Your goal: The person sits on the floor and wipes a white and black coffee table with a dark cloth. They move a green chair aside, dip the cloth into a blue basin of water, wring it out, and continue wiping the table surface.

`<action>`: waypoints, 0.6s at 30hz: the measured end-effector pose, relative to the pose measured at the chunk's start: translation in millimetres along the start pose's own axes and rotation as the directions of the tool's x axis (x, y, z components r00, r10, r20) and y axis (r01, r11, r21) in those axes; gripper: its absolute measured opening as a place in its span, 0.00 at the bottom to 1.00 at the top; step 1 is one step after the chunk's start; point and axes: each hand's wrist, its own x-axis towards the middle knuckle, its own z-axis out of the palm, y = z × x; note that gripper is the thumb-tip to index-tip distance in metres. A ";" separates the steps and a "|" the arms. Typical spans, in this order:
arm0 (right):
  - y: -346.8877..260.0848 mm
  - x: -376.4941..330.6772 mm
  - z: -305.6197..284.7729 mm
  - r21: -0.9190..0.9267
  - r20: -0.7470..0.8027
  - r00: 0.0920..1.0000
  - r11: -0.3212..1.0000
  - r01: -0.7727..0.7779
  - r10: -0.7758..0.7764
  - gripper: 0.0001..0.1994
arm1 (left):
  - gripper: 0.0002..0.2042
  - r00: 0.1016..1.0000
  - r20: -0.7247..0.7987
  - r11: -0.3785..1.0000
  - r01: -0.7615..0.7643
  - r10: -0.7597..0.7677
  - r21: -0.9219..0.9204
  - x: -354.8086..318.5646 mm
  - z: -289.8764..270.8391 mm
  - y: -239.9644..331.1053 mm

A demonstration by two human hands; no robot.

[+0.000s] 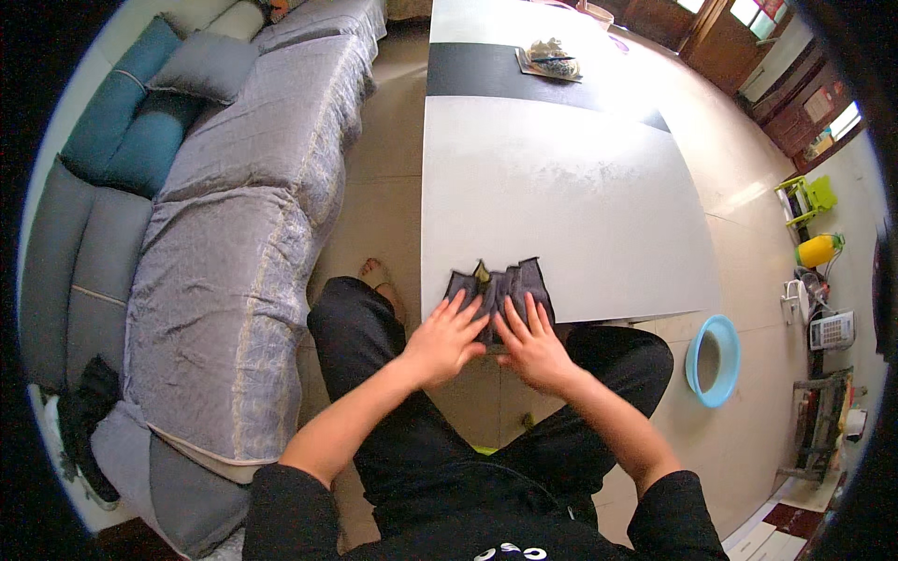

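Note:
A dark grey cloth with black edging lies bunched in folds at the near edge of the white table. Part of it seems to hang over that edge. My left hand rests on its left part, fingers stretched and spread. On the right part lies my right hand, also with fingers apart. A small yellowish patch shows at the cloth's far edge; I cannot make out what it is. The palms cover the cloth's near part.
A sofa with a grey cover runs along the left. Farther up the table, a small heap on a tray stands on a dark band. A light blue basin is on the floor at the right, near a yellow container.

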 end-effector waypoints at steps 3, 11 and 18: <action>32.3 48.6 2.0 -0.019 -0.005 0.995 0.995 -0.096 0.096 0.33 | 0.25 0.997 -0.057 0.997 0.059 -0.057 0.040 48.4 -0.1 -28.7; 40.8 94.8 -6.6 -0.113 -0.094 0.982 0.978 -0.173 0.163 0.27 | 0.25 0.930 -0.229 0.949 0.308 -0.286 0.066 71.4 -5.9 -36.7; -17.1 19.7 -3.5 -0.012 0.015 0.996 0.996 0.088 -0.087 0.26 | 0.21 0.938 -0.204 0.960 0.279 -0.281 -0.039 -30.3 -1.7 22.6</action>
